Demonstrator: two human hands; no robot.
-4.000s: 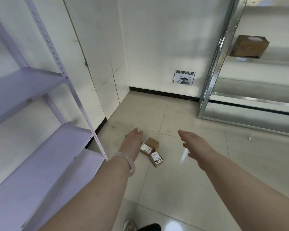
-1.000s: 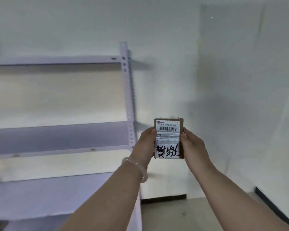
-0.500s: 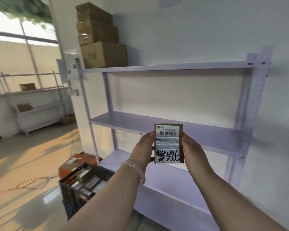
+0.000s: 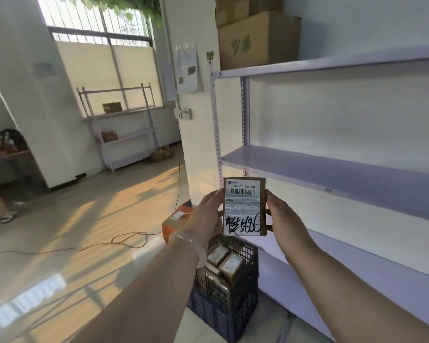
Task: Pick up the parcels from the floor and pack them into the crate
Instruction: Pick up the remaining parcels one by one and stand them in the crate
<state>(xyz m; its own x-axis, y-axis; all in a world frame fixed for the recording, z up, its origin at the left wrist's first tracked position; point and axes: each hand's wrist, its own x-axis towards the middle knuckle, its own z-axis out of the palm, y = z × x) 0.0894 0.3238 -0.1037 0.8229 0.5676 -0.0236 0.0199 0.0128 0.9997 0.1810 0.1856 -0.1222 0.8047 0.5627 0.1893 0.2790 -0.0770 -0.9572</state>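
I see my left grip (image 4: 206, 215) and right grip (image 4: 282, 217) pinching a labelled parcel (image 4: 243, 206) upright by its side edges, above the dark crate (image 4: 223, 315) holding packed parcels (image 4: 229, 264), beside the shelf (image 4: 332, 169).

Daylight pours through the tall window (image 4: 102, 53) at the far left, which is blown out almost to white. It throws warm orange patches and long soft shadows across the glossy floor (image 4: 89, 219), with a pale glare streak on the near left tiles. The shelf rack (image 4: 332, 169) on the right lies in cooler, bluish shade, and the dark crate (image 4: 233, 305) below it is murky. The parcel (image 4: 244, 206) label is crisp, its barcode and handwriting legible. The far rack (image 4: 124, 129) and the cardboard boxes (image 4: 255, 38) up top look soft. Straight lines bow and lean towards the frame edges.
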